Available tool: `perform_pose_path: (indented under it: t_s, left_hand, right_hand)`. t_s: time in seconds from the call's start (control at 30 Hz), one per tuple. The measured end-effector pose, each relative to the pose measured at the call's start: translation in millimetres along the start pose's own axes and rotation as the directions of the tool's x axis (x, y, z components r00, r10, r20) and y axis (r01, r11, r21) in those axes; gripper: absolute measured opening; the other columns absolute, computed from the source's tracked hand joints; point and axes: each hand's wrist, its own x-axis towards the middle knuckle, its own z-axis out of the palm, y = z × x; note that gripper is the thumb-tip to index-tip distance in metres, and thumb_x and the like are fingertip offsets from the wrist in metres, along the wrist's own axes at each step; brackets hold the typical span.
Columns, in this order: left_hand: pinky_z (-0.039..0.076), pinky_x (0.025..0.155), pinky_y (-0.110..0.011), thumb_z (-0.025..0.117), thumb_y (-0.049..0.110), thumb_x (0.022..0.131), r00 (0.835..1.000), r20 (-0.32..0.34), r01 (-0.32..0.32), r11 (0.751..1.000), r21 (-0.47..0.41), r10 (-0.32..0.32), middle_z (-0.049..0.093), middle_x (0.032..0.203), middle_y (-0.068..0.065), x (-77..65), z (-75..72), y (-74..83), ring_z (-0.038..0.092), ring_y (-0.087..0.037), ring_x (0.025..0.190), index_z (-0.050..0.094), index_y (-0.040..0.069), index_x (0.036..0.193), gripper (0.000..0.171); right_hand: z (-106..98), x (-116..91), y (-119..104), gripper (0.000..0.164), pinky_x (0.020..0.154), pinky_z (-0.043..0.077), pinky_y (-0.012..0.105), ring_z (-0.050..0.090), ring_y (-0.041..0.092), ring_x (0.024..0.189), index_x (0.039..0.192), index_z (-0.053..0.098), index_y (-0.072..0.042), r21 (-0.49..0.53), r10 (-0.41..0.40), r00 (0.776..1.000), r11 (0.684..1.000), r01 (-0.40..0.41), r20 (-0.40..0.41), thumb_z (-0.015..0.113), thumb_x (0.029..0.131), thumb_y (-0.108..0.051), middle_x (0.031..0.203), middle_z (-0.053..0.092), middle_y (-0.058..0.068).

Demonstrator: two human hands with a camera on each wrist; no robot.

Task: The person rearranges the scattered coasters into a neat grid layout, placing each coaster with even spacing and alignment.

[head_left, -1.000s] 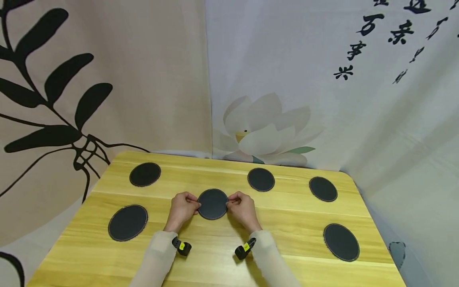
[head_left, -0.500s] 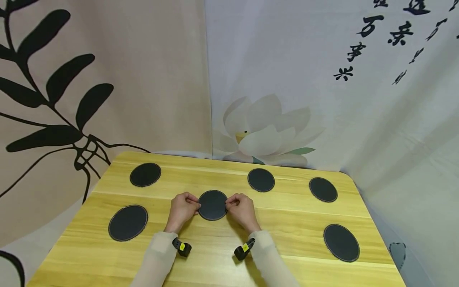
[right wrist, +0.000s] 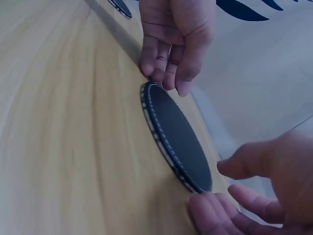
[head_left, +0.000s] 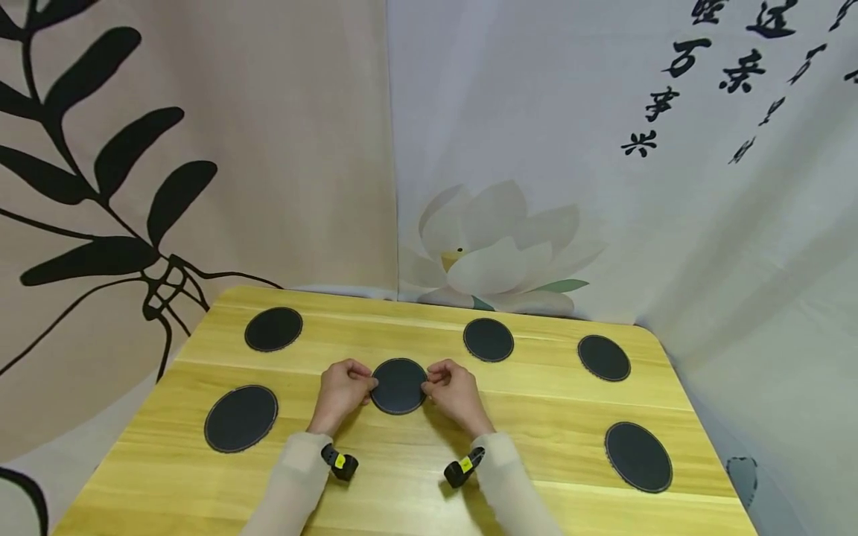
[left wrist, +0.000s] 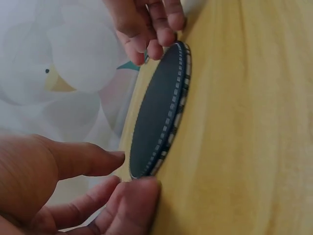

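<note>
A round black coaster (head_left: pixel 398 386) with pale stitching round its rim lies flat on the wooden table, between the two hands. Beside its left edge is my left hand (head_left: pixel 343 394), fingertips right at the rim; in the left wrist view its thumb (left wrist: pixel 90 159) stands apart from the fingers. My right hand (head_left: pixel 458 397) mirrors it at the right edge. In the right wrist view, the fingertips (right wrist: pixel 208 208) meet the coaster's near end while the thumb (right wrist: pixel 244 160) is held off its surface. Neither hand pinches the coaster in the wrist views.
More black coasters lie spread about the table (head_left: pixel 402 491): two at left, one of them a near-left coaster (head_left: pixel 241 418), a back coaster (head_left: pixel 488 339), and two at right, including a near-right coaster (head_left: pixel 638 457). Printed curtains (head_left: pixel 302 149) hang behind the table.
The head view has shifted slightly, so the scene sits a little lower. My right hand moves slightly inward, then back outward. The coaster stays in about the same place.
</note>
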Motion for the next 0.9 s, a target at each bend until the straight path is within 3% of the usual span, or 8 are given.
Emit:
perform_pose_path:
  t_s: [0.1,0.23,0.53,0.9]
  left_hand:
    - [0.054,0.063,-0.029,0.075,0.012,0.091,1.000,0.004,-0.022,0.999,0.045,0.022,0.067,0.089,-0.012,1.1,-3.5,3.5,0.064,-0.021,0.073,0.071,0.000,0.108,0.022]
    - [0.050,0.065,-0.028,0.075,0.018,0.092,0.999,0.028,-0.043,0.997,0.062,0.041,0.067,0.093,-0.012,3.2,-6.5,9.9,0.063,-0.021,0.078,0.072,0.002,0.116,0.030]
    - [0.062,0.073,-0.036,0.074,0.018,0.094,0.986,0.149,-0.073,0.997,-0.026,0.076,0.067,0.114,-0.018,13.0,-5.2,29.0,0.071,-0.030,0.092,0.065,0.002,0.133,0.043]
    - [0.063,0.081,-0.037,0.074,0.021,0.095,0.962,0.262,-0.072,0.996,-0.053,0.083,0.067,0.123,-0.018,28.2,5.9,58.0,0.069,-0.039,0.109,0.061,0.004,0.138,0.049]
  right_hand:
    - [-5,-1,-3,0.039,0.068,0.063,0.032,0.066,0.019,0.084,0.125,0.062,0.004,0.042,0.015,0.999,0.999,-0.016,0.045,0.075,0.090,-0.007,0.111,0.066,0.020]
    - [-14,-2,-5,0.049,0.072,0.062,0.030,0.068,0.023,0.094,0.133,0.059,0.001,0.007,0.007,0.998,1.000,-0.007,0.062,0.077,0.090,-0.013,0.119,0.066,0.019]
    - [-37,-4,-16,0.056,0.077,0.061,0.033,0.066,0.029,0.107,0.141,0.055,-0.006,-0.036,0.006,0.999,0.999,-0.004,0.051,0.077,0.092,-0.021,0.129,0.062,0.017]
    - [-73,3,-23,0.060,0.086,0.058,0.038,0.065,0.029,0.110,0.144,0.053,-0.013,-0.087,0.011,1.000,0.996,-0.011,0.005,0.078,0.092,-0.027,0.136,0.060,0.017]
